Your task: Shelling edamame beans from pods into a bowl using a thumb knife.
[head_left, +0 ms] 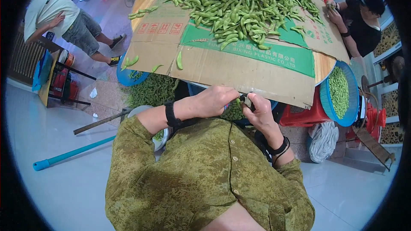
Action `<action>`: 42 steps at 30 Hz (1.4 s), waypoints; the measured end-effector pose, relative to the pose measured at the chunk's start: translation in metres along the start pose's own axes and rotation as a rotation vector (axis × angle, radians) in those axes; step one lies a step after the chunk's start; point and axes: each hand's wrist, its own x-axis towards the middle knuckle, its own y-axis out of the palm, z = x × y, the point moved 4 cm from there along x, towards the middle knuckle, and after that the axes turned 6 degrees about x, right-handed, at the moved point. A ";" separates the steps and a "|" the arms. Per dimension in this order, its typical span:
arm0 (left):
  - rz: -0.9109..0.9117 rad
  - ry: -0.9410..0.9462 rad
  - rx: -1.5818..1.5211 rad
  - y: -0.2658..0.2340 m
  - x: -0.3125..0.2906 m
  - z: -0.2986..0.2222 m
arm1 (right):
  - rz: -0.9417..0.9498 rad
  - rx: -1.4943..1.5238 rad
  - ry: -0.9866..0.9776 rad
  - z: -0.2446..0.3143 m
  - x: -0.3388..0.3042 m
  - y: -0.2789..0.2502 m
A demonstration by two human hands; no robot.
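Note:
Close in front of my body, below the near edge of the cardboard, both hands are drawn together. My left hand is closed, with a green soybean pod at its fingertips. My right hand pinches a small dark tool beside the pod; its exact kind does not show. Under my hands is a container with green beans, partly hidden by them. A large heap of soybean pods covers the far part of the flattened cardboard, and a few loose pods lie near its left edge.
A blue basket of shelled beans stands at the right by a red stool. Empty-looking pods are piled on the floor at left, near a blue pole. One person sits at right; another stands at left.

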 end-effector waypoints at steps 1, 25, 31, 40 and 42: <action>0.000 -0.001 0.000 -0.001 0.000 -0.001 | -0.008 -0.008 0.018 -0.003 -0.001 0.001; -0.296 -0.131 0.010 0.003 0.010 -0.002 | -0.086 0.726 0.617 -0.016 -0.001 0.008; -0.150 -0.213 0.064 0.005 0.010 0.000 | -0.056 0.101 0.145 0.011 0.016 0.000; 0.174 -0.391 0.464 -0.052 -0.039 0.004 | -0.015 0.081 0.136 0.007 -0.002 -0.009; 0.261 -0.512 0.559 -0.082 -0.056 0.008 | 0.040 0.071 0.158 0.006 -0.008 -0.011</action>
